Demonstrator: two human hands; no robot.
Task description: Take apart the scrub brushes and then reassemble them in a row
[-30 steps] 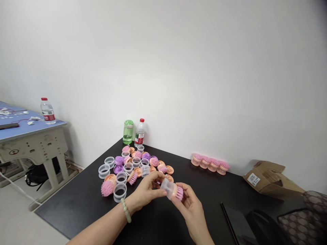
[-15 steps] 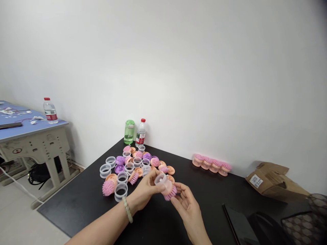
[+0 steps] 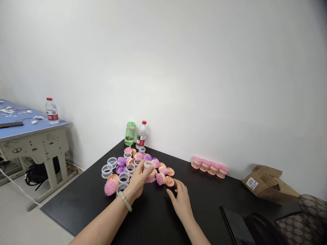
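Note:
My left hand (image 3: 137, 179), with a beaded bracelet at its wrist, pinches a small round scrub brush by its clear ring (image 3: 149, 164); pink bristles (image 3: 150, 180) point downward beneath it. Fingers apart and holding nothing, my right hand (image 3: 181, 200) is low over the black table, its fingertips close to an orange disc-shaped cap (image 3: 170, 181). A pink-bristled brush head (image 3: 160, 179) lies between the two hands. To the left are loose clear rings (image 3: 107, 171), a purple cap (image 3: 121, 169), a purple brush head (image 3: 121, 161) and a larger pink one (image 3: 110, 188).
Several pink brushes stand in a row (image 3: 209, 166) against the wall. A green bottle (image 3: 130, 133) and a water bottle (image 3: 141, 135) are at the back corner. On the right are an opened cardboard box (image 3: 268, 185), a dark flat device (image 3: 236, 224) and a mesh bag (image 3: 296, 224).
My right hand has let go of the brush and opened beside the orange cap. The left hand has carried the brush left and slightly up, over the pile.

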